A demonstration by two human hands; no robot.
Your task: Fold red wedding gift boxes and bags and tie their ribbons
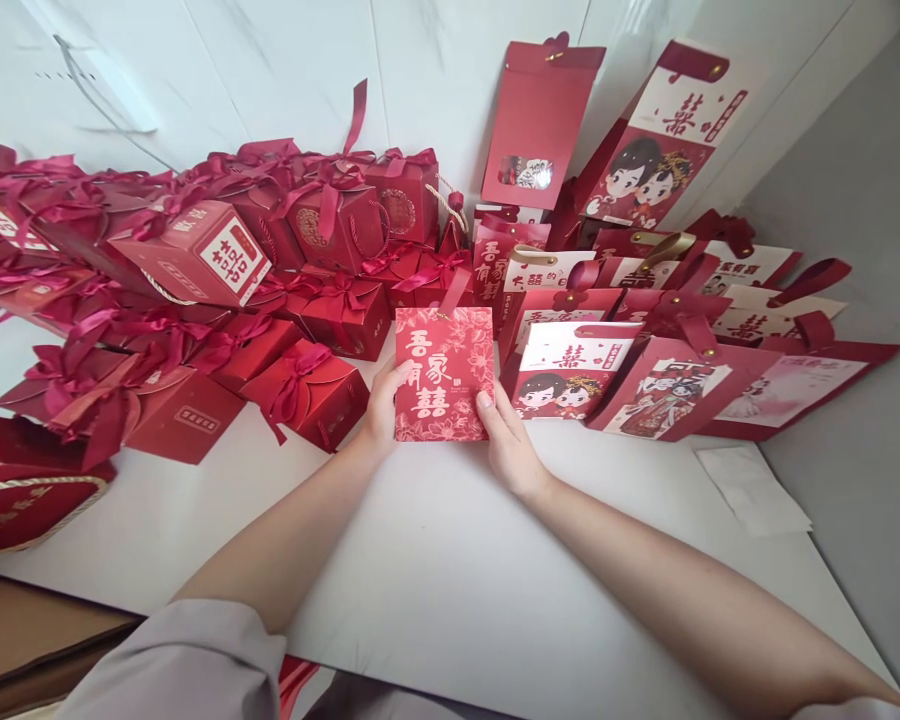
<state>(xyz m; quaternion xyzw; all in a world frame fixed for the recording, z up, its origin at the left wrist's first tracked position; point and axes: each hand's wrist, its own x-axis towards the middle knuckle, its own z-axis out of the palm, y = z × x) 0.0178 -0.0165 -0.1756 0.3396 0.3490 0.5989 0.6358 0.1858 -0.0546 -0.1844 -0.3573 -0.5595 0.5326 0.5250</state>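
Between my two hands a red gift bag (pixel 444 375) with white characters and pale flower prints stands upright, its ribbon handle up. My left hand (pixel 384 402) grips its left edge, the fingers partly hidden behind it. On the right edge my right hand (pixel 511 440) holds on, thumb across the front. Just right of it is a white and red bag (pixel 570 372) with two cartoon figures. Behind and to the left sit red boxes with ribbon bows, such as one box (pixel 307 390) near my left hand.
Several red boxes (pixel 202 250) are piled at the left, and several gift bags (pixel 682 385) stand in rows at the right. A folded white paper (pixel 754 488) lies on the white table (pixel 435 560). Cardboard (pixel 37 630) shows at the lower left. Walls rise behind and at the right.
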